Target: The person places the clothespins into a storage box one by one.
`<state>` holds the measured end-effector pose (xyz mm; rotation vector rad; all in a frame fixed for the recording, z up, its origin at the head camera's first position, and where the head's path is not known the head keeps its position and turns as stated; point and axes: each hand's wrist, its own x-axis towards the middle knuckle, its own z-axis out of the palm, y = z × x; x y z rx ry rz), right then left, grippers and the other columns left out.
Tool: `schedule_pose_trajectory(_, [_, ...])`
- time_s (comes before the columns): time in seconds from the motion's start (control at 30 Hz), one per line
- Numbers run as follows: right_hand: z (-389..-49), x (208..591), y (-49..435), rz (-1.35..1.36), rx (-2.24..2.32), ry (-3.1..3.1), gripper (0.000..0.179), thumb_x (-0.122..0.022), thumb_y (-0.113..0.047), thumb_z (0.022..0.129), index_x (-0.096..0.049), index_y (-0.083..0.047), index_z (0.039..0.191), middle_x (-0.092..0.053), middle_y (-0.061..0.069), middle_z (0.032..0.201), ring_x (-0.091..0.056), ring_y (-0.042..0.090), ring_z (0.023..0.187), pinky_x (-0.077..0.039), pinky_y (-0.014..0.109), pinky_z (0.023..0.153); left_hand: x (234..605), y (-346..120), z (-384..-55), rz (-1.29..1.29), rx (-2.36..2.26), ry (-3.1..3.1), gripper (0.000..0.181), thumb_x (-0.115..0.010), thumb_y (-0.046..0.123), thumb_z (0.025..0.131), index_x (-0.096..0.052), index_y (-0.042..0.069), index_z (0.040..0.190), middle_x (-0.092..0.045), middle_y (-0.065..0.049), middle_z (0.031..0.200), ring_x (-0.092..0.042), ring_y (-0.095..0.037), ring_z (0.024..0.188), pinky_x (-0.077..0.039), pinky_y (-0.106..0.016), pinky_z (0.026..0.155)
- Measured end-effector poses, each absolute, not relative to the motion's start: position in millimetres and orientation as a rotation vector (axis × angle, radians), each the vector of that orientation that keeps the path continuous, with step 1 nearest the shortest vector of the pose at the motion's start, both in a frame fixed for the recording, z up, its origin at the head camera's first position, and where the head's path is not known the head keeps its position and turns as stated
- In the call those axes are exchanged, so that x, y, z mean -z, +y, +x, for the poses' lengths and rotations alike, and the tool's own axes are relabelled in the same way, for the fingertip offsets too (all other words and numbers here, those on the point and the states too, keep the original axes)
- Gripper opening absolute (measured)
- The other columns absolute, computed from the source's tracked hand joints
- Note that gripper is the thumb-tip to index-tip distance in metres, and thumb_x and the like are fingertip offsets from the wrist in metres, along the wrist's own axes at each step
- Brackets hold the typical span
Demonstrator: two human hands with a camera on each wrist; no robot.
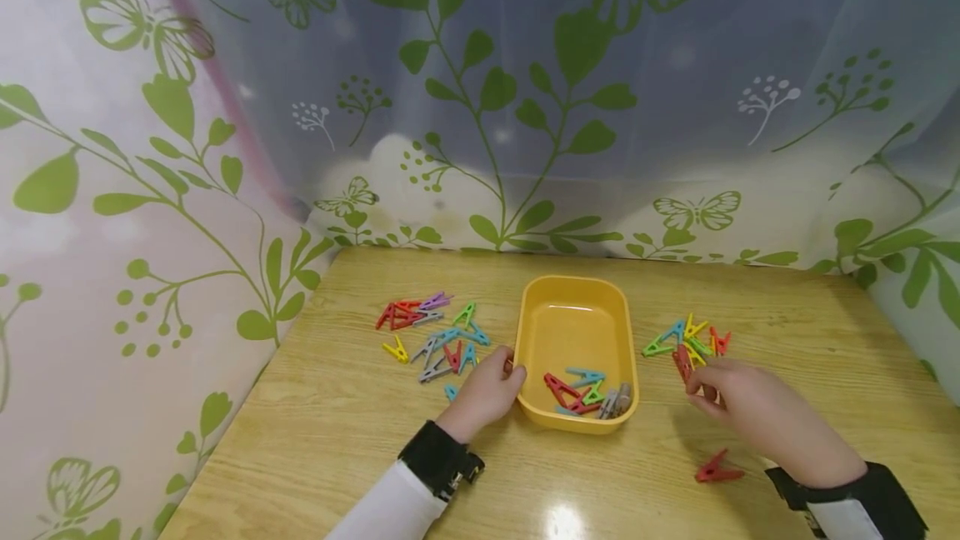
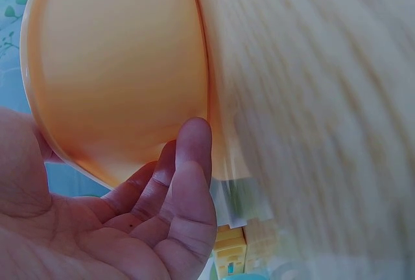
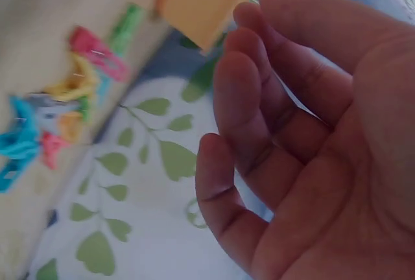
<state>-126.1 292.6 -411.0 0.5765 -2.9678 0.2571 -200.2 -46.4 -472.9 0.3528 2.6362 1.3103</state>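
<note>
A yellow plastic basin [image 1: 576,340] stands on the table with several clothespins [image 1: 581,394] at its near end. My left hand [image 1: 486,390] grips the basin's left edge. In the left wrist view its fingers [image 2: 193,140] lie against the outer wall and the thumb goes over the rim. Right of the basin, my right hand [image 1: 750,407] is over the table beside a small heap of coloured clothespins [image 1: 701,346]. A red clothespin [image 1: 682,363] shows right at its fingertips. In the right wrist view the fingers [image 3: 237,92] are loosely bent, with nothing between them.
Left of the basin lies a loose spread of clothespins [image 1: 442,340] in several colours. A lone red clothespin [image 1: 718,468] is on the wooden table [image 1: 337,457] near my right wrist. Leaf-patterned curtains [image 1: 480,107] hang behind the table and at both sides.
</note>
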Motion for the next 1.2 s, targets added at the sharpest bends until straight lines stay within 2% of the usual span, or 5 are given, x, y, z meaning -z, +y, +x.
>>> schedule_pose_trajectory(0.17, [-120.8, 425.0, 302.6, 0.558, -0.244, -3.105, 0.012, -0.081, -0.013, 0.087, -0.072, -0.02, 0.089, -0.056, -0.012, 0.079, -0.047, 0.0, 0.067, -0.043, 0.024, 0.058, 472.3, -48.0, -200.4, 0.365, -1.301, 2.658, 0.02, -0.051, 0.023, 0.105, -0.059, 0.006, 0.112, -0.054, -0.004, 0.088, -0.053, -0.017, 0.077, -0.043, -0.029, 0.066])
schedule_pose_trajectory(0.43, [-116.0, 437.3, 316.9, 0.53, -0.34, -3.257, 0.016, -0.077, -0.006, 0.088, -0.072, -0.021, 0.09, -0.059, -0.012, 0.086, -0.049, -0.002, 0.073, -0.047, 0.024, 0.064, 471.7, -47.8, -200.2, 0.354, -1.297, 2.648, 0.023, -0.051, 0.023, 0.105, -0.059, 0.005, 0.116, -0.056, -0.005, 0.09, -0.054, -0.018, 0.079, -0.044, -0.031, 0.068])
schedule_pose_trajectory(0.77, [-114.7, 449.0, 325.9, 0.514, -0.496, -3.374, 0.022, -0.082, -0.011, 0.084, -0.066, -0.025, 0.085, -0.055, -0.011, 0.086, -0.046, -0.002, 0.073, -0.044, 0.025, 0.064, 472.6, -45.5, -201.0, 0.342, -1.296, 2.629, 0.023, -0.052, 0.025, 0.105, -0.06, 0.006, 0.117, -0.058, -0.004, 0.092, -0.055, -0.017, 0.08, -0.046, -0.031, 0.07])
schedule_pose_trajectory(1.2, [-115.5, 445.0, 324.0, 0.511, -0.396, -3.266, 0.022, -0.083, -0.014, 0.085, -0.065, -0.026, 0.083, -0.055, -0.013, 0.082, -0.044, -0.002, 0.069, -0.042, 0.023, 0.06, 472.0, -45.8, -199.6, 0.356, -1.28, 2.652, 0.022, -0.051, 0.023, 0.105, -0.06, 0.005, 0.115, -0.057, -0.004, 0.091, -0.054, -0.017, 0.079, -0.045, -0.031, 0.069])
